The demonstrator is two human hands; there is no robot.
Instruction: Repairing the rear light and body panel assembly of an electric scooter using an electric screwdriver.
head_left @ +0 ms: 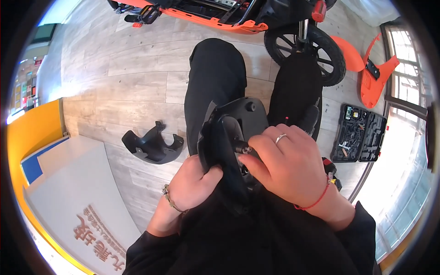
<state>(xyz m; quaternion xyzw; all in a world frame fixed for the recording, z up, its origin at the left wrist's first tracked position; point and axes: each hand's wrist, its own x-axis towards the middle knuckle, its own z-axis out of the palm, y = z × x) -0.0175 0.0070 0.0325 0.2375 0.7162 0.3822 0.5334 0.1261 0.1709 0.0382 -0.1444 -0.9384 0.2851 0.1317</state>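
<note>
A black moulded plastic part (215, 133) rests on my lap over the black trouser legs. My left hand (192, 181) grips its left edge, with fingers partly hidden behind it. My right hand (286, 167) is closed at a small dark cylindrical fitting (242, 147) inside the part, with thumb and index finger at its metal-tipped end. A dark tool (310, 117), too hidden to identify, lies on my right thigh under and beyond my right hand.
An orange-and-black bike (215, 20) with a front wheel stands ahead. Orange panels (371, 87) lie at the right, above an open black tool case (346, 133). Another black plastic piece (153, 149) lies left on the wooden floor, near a white board (78, 178).
</note>
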